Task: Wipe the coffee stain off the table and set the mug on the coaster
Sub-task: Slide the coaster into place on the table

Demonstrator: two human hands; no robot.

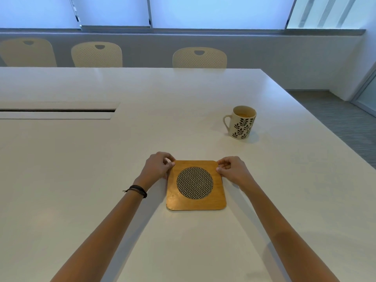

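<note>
- Wooden and square with rounded corners, with a woven black-and-white disc set in the middle: the coaster (196,185) is laid flat on the white table (101,159), pretty much dead centre in front of the person.
- Its far-left corner is pinched by the left hand (157,166), thumb on top and fingers curled in at the edge.
- Same deal on the other side: the far-right corner is gripped by the right hand (232,169), fingers curled, thumb pressed on the wood.
- A thin dark bracelet (137,190) is worn on the left wrist.
- The mug (242,123) is parked upright further back and to the right, well apart from the coaster. It's cream with dark leaf prints, the handle is turned left, and some brownish drink can be seen inside.
- A long cable slot (57,110) is cut into the tabletop on the far left.
- Three cream chairs (199,58) are lined up behind the far edge, under a row of blinded windows (219,11).
</note>
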